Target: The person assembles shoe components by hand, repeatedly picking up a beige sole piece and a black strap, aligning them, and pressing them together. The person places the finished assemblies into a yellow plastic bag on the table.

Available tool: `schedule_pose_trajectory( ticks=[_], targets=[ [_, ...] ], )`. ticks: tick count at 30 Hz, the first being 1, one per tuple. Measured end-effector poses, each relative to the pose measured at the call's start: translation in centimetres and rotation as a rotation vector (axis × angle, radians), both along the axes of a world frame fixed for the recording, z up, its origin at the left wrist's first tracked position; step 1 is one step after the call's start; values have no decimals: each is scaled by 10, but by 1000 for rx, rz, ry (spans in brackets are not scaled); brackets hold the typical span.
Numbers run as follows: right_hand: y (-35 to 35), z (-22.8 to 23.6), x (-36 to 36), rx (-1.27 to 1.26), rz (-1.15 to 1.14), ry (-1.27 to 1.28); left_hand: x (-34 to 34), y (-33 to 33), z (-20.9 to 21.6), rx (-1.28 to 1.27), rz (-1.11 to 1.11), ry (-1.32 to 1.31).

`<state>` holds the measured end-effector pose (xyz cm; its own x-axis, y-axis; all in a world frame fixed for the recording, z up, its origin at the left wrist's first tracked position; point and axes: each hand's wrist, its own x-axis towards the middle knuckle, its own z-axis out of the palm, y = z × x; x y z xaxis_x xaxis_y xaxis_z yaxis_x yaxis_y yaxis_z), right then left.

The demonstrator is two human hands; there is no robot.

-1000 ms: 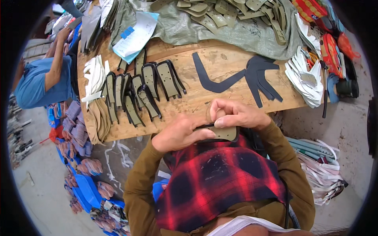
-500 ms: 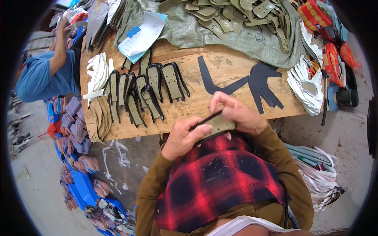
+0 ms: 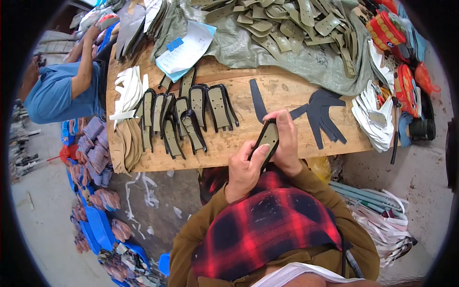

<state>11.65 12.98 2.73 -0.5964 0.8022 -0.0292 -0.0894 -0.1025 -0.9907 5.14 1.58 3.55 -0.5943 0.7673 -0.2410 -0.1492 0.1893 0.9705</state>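
Observation:
Just past the table's front edge, I hold an olive plate with black edging (image 3: 268, 136) between both hands, its long side tilted nearly upright. My left hand (image 3: 242, 168) is closed around its lower left side, the thumb lying on the olive face. My right hand (image 3: 288, 149) grips the right side and upper end, with fingers at the top. Several similar black-edged olive plates (image 3: 217, 104) stand and lean together on the table to the left. Beyond my hands lie a black strip (image 3: 257, 100) and a fanned stack of black V-shaped pieces (image 3: 319, 117).
Bare olive plates (image 3: 287, 28) are heaped on a green sheet (image 3: 224, 50) at the back. Papers (image 3: 186, 50) lie beside it. White cut pieces (image 3: 372, 115) sit at the right edge; tan pieces (image 3: 126, 148) at the left. A person in blue (image 3: 62, 91) works far left.
The plate has swung from nearly level to nearly upright in my hands. My right hand has turned with it, fingers now pointing up. The whole view has shifted slightly.

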Motion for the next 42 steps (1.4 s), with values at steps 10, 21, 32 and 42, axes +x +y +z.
schedule_pose_trajectory(
  ticks=[10, 21, 32, 42],
  targets=[
    [-7, 0, -3, -345, 196, 345, -11, -2, -34, 214, 5, 227],
    [1, 18, -6, -636, 300, 387, -25, -2, -31, 384, -250, -1222],
    [7, 11, 8, -586, 396, -41, -28, -11, -4, -5, -302, -862],
    [15, -6, 14, -466, 407, 82, -30, -8, 4, -24, -309, -960]
  ],
)
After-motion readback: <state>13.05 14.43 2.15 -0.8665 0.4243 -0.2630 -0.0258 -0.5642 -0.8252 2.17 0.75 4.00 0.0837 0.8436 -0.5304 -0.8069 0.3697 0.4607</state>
